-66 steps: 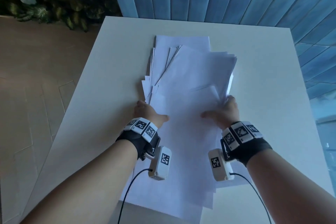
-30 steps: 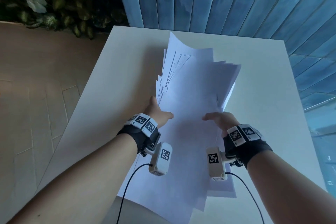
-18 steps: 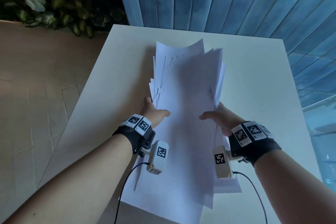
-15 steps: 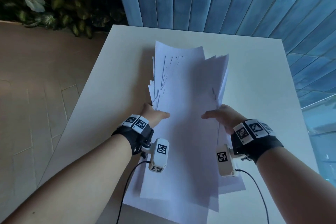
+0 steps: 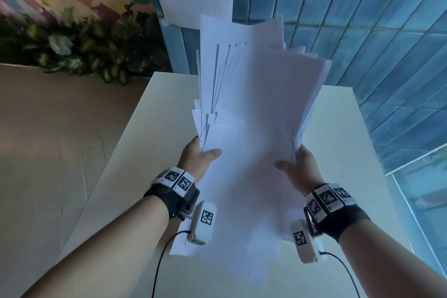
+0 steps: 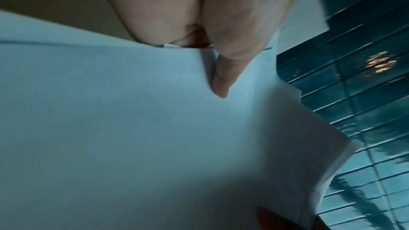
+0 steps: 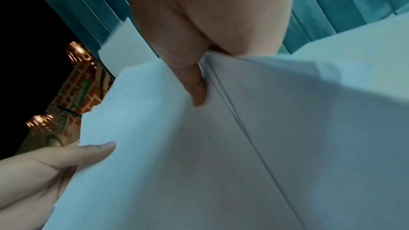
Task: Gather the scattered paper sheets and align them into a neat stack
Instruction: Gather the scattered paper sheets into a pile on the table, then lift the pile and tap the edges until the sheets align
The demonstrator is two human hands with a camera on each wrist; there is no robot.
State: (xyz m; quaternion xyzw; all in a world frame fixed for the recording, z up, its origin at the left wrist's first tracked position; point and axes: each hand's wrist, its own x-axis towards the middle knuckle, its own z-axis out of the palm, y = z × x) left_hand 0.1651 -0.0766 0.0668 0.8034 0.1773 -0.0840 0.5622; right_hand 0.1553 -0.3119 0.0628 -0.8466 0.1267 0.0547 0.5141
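Both hands, left hand (image 5: 197, 161) & right hand (image 5: 298, 170), pinching fanned, uneven paper sheets (image 5: 251, 128), thin, curling.

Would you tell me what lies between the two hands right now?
Only the paper sheets: the left hand and right hand grip opposite edges of the uneven bundle, as the head view shows.
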